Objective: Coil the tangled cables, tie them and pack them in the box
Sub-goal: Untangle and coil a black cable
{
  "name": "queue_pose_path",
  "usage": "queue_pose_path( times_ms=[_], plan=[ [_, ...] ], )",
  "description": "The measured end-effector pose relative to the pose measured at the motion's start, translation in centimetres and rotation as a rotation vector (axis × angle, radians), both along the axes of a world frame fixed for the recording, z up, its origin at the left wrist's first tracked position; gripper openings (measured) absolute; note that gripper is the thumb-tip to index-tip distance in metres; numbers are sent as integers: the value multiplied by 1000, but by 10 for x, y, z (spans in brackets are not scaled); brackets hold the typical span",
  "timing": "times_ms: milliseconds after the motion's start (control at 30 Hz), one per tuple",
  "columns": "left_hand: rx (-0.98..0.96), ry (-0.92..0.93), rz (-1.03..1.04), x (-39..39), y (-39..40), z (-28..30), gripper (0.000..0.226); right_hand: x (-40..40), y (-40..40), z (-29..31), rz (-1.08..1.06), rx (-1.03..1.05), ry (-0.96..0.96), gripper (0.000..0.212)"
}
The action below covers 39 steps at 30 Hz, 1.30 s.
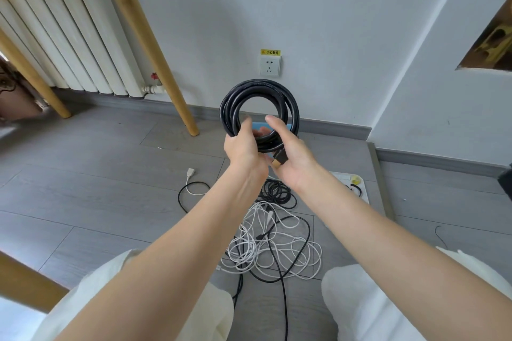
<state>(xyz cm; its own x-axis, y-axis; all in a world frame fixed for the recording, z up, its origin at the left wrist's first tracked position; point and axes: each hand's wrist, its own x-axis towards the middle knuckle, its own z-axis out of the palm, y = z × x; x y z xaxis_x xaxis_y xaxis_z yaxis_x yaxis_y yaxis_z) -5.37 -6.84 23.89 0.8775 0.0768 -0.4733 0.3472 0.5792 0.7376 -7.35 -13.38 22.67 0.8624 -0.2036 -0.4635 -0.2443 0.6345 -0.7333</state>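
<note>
Left hand (243, 144) gripped black HDMI cable coil (259, 108), held up before wall. Right hand (291, 152) curled round coil bottom, gold-tipped plug (279, 159) at palm. Advice: keep loops pinched, tuck plug, then tie. Tangled cables (274, 241) lay on floor (110, 174). Socket label (270, 52) read 小心触电.

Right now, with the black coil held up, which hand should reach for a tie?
Probably the right hand: it only pinches the connector end, and the white tray lies on its side. The left hand grips the black coil.
</note>
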Motion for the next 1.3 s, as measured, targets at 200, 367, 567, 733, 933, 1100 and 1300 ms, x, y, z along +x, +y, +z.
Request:
queue_pose_path(
  times_ms=[200,367,567,733,933,1100,1300],
  plan=[
    [87,-52,-82,4,-12,-11,12,-1,-2,1,-140,-85,79,13],
    [627,-42,-572,4,-9,-20,63,7,-37,-2,-268,-669,-13,24],
    [1964,-1071,-770,4,9,-30,100,-11,-60,-20,330,-1687,98,56],
    [1941,-1243,-907,-9,-7,-37,78,-23,-64,-13,683,-1572,-143,34],
    [1915,-1134,-918,-13,-20,-38,69,-29,-80,-9,628,-1508,-30,17],
    [1852,-1071,-939,-22,-27,-37,53,-30,-92,-12,736,-1319,108,21],
    [1900,-1102,-953,-17,-53,-41,43,-26,-109,-8,769,-1541,167,9]
  ],
)
